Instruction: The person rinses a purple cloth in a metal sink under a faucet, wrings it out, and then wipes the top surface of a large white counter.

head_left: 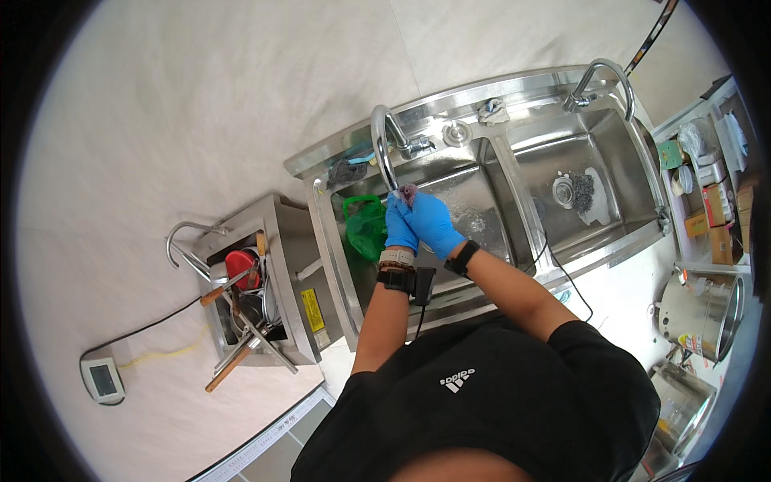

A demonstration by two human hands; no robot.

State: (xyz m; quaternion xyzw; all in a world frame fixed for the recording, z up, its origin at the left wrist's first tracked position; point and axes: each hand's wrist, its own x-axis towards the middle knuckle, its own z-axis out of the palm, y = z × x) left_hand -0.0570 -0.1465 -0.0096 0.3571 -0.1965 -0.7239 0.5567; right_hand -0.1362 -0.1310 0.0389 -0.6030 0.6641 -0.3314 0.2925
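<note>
Under the mouth of the curved chrome faucet point(380, 141), my two blue-gloved hands are pressed together over the left sink basin point(500, 226). My left hand point(399, 228) and my right hand point(432, 222) close around a wet-looking purplish cloth point(408, 193). Only a bunched end of the cloth shows; the gloves hide the rest. Just left of my left hand, a translucent green plastic basket point(364, 232) with a handle stands in the basin. Water glistens on the basin floor.
A dark rag point(347, 173) and a blue-handled brush point(363, 159) lie on the rear ledge. Dark bits and suds surround the drain point(564, 191) of the right basin. Pans crowd a small steel sink point(274, 271) at left. Shelves point(699, 156) stand at right.
</note>
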